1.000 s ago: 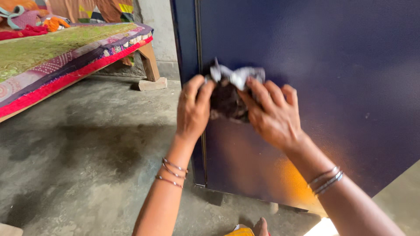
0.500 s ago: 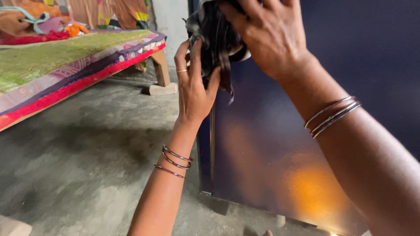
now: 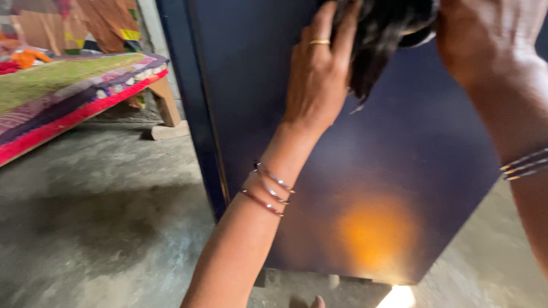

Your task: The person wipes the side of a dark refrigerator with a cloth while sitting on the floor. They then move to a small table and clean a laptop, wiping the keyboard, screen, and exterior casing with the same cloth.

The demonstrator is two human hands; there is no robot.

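The left hand (image 3: 319, 80), a ring on one finger, lies with fingers spread and half curled against a dark, crumpled cloth (image 3: 377, 40), gripping its near edge and pressing it to the upper part of a deep blue cabinet door (image 3: 399, 182); the right hand (image 3: 491, 34) is closed over the other side of the same cloth at the top edge of the view, though its fingertips are cut off and the exact grip cannot be told; a frayed tail of the cloth hangs down between the two hands; thin bangles (image 3: 271, 188) circle the left forearm and another set (image 3: 525, 165) the right wrist; the door's glossy face shows an orange glow low down and no clear streaks or marks, so how much of the surface is wiped cannot be judged, only that the cloth sits high on the panel with the lower part well apart from it; beyond, to the left, a low bed with a green and pink cover (image 3: 68, 97) stands on a rough grey concrete floor (image 3: 103, 228).
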